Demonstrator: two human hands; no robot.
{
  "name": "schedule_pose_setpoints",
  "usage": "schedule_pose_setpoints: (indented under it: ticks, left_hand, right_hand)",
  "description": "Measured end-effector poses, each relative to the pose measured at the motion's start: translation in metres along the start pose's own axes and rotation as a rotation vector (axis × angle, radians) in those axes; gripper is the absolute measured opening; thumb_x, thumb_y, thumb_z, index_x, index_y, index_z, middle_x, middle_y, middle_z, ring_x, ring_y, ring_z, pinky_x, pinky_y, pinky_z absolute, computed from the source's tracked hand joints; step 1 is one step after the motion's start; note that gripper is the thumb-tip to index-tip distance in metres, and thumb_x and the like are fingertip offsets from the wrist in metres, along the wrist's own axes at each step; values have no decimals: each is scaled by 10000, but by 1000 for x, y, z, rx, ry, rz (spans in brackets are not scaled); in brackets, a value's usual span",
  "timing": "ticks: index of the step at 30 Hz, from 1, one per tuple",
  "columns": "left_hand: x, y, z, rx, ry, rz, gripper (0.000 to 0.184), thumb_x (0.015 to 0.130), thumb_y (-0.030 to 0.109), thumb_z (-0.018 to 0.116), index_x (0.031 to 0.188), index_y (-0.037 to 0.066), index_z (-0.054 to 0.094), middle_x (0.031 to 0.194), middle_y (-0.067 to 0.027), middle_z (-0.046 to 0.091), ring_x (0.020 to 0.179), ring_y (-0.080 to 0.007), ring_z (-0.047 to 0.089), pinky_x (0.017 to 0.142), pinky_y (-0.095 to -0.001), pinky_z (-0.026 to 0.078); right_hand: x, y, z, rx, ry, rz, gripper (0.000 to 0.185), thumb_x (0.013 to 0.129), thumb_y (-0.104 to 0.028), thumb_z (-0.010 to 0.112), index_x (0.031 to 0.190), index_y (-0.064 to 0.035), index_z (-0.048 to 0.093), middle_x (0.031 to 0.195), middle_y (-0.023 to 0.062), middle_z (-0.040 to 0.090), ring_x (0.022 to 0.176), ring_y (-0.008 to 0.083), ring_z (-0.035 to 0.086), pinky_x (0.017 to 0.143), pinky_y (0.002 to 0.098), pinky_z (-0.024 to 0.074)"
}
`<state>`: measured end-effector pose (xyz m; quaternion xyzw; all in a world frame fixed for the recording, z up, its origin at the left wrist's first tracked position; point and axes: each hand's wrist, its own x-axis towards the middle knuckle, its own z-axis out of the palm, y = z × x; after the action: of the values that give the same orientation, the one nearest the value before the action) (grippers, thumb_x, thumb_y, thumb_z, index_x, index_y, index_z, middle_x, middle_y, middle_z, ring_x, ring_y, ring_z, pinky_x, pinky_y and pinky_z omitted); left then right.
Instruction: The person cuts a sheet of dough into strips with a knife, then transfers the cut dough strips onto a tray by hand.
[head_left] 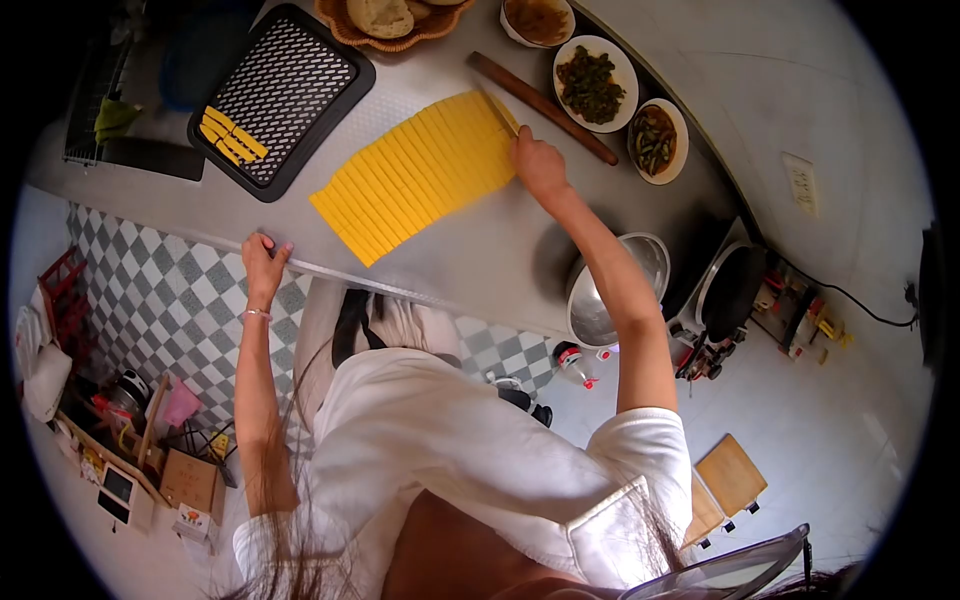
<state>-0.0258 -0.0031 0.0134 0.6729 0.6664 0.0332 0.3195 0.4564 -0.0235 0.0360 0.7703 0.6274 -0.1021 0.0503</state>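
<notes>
My right hand [540, 164] is closed round the handle of a knife, whose blade [500, 112] lies at the right end of a yellow dough sheet [415, 180]. Parallel cuts divide the sheet into many narrow strips, and it lies flat on the grey counter [470, 265]. At the counter's front edge rests my left hand [264, 262], its fingers curled in, with nothing visible in them. A black perforated tray [285, 85] sits to the left, with several short yellow strips [232, 138] at its near end.
Behind the knife lies a wooden rolling pin [545, 108]. Plates of food [597, 84] line the wall side, and a basket of bread [390, 20] stands at the back. A metal bowl [620, 285] is at the right. A sink [150, 150] is at the left.
</notes>
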Motion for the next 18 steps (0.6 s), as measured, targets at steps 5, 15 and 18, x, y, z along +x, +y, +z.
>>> schedule_pose_setpoints:
  ticks: [5, 15, 18]
  left_hand:
    - [1, -6, 3, 4, 24, 17, 361, 711, 199, 765, 838, 43, 464, 814, -122, 481, 779, -285, 460, 716, -373, 398]
    - [1, -7, 6, -18, 25, 0, 366, 705, 196, 770, 824, 49, 456, 789, -113, 477, 762, -276, 456, 703, -375, 394]
    - [2, -11, 6, -4, 41, 39, 363, 707, 199, 768, 819, 49, 457, 785, -114, 479, 767, -272, 456, 708, -372, 393]
  right_hand:
    - [-8, 4, -7, -13, -39, -10, 108, 821, -130, 532, 842, -31, 493, 560, 145, 610, 513, 286, 634, 432, 379, 511]
    - [-18, 5, 3, -42, 6, -10, 102, 816, -114, 531, 828, -22, 487, 565, 141, 611, 512, 278, 634, 424, 370, 510]
    - [-18, 7, 1, -38, -32, -26, 101, 817, -115, 529, 814, -25, 482, 564, 145, 610, 511, 281, 633, 431, 372, 512]
